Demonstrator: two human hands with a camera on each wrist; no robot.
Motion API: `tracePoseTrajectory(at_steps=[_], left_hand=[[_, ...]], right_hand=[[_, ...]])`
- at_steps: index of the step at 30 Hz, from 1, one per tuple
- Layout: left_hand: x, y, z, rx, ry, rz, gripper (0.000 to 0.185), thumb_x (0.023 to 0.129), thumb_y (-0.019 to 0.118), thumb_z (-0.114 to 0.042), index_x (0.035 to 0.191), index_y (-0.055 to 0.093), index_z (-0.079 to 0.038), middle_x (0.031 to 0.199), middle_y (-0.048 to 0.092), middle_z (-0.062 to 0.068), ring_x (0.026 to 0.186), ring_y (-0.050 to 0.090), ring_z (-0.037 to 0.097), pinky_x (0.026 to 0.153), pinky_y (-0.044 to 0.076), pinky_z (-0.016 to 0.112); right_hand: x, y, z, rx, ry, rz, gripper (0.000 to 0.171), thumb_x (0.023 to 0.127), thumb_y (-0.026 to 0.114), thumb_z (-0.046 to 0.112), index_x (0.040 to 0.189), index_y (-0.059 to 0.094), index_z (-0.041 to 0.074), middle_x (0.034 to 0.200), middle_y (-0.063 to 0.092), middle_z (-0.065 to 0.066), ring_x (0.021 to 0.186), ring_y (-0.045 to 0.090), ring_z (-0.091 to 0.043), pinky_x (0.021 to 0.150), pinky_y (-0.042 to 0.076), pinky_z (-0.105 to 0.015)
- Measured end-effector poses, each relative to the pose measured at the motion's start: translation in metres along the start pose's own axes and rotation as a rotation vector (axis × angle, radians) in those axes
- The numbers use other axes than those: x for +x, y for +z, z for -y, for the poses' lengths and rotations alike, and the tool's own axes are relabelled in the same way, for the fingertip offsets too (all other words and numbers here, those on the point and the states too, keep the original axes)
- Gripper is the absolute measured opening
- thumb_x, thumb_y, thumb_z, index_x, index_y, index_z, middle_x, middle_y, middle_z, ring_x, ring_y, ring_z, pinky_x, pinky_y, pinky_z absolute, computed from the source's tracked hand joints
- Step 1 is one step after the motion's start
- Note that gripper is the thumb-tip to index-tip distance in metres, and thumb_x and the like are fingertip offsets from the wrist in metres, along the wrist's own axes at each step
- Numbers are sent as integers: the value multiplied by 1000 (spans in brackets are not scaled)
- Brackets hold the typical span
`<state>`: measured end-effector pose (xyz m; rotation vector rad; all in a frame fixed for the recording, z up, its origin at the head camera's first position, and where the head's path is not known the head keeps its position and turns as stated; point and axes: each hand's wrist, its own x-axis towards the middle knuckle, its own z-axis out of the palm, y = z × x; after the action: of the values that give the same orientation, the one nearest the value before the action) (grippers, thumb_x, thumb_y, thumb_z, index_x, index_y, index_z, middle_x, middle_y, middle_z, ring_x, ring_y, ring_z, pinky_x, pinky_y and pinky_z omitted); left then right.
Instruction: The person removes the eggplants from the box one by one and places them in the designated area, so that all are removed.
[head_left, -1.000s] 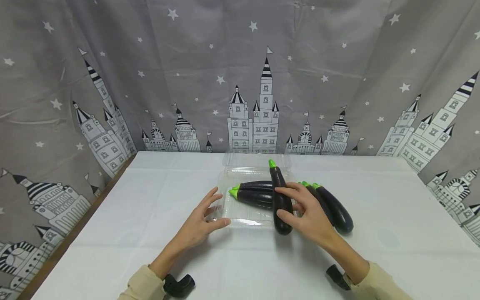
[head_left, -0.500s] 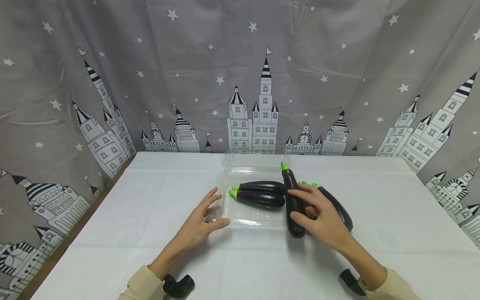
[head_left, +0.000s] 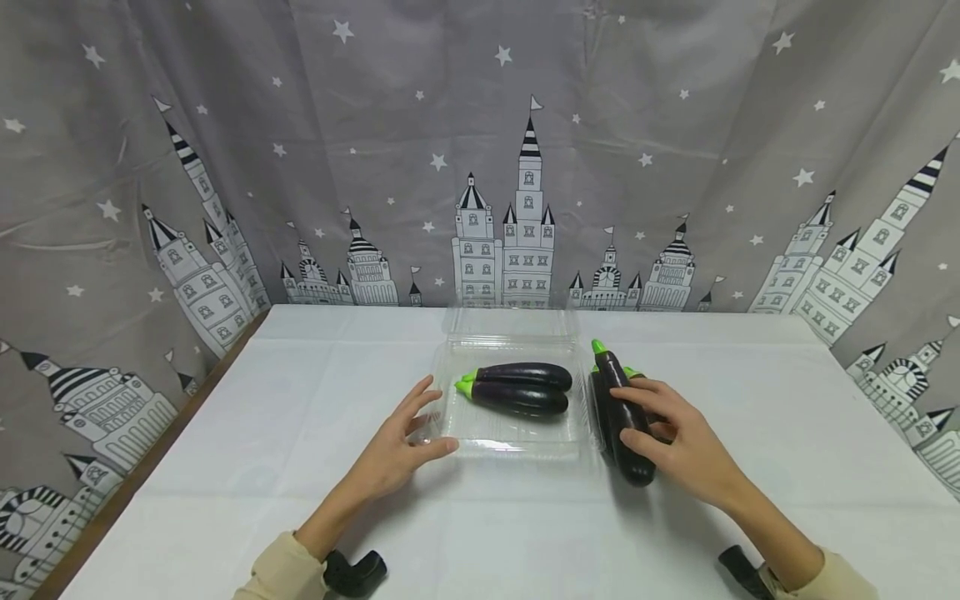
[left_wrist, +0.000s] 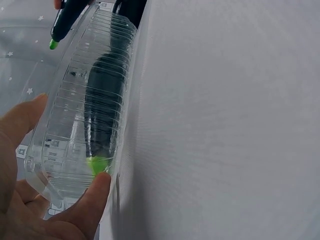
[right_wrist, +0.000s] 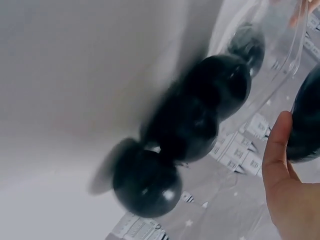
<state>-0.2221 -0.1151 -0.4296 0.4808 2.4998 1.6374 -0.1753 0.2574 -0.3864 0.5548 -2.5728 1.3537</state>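
Right hand pinches an eggplant mid-body, probably for balance; the spread left hand perhaps steadies the clear clamshell.

Soft, even room light, as I stand here, whitens the table and greys the curtain, whose outer castles lean outward. Faint shadows lie below the left hand and right hand. Wrist views: dimmer, bluish; glints on container; eggplants highlighted, softly blurred.
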Motion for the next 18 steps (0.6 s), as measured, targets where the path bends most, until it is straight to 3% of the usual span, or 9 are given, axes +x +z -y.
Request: tracePoseTrajectory(at_steps=[5,12,18], left_hand=[[0,0,0,-5,1,2,74,86,78,-23,147,42,-3,164,15,6,135,36,49,103,41,56],[-1,0,-1,-9,-5,4,73,86,78,-22,147,41,-3,164,15,6,136,35,49,104,39,57],[0,0,-1,-9,-6,2,74,86,78,-22,147,41,-3,164,15,6,136,35,49,104,39,56]], right_hand=[[-5,-12,-5,-33,20,23,42,92,67,11,133,61,13,141,48,-12,122,52,-35,86,52,-28],[-12,-23,-11,-68,-26,-1,42,91,68,6,132,63,12,136,52,-9,118,47,-2,86,49,-20],[-14,-32,-16,-70,-25,-15,42,90,67,4,132,62,11,137,52,-11,120,42,3,84,48,-16]])
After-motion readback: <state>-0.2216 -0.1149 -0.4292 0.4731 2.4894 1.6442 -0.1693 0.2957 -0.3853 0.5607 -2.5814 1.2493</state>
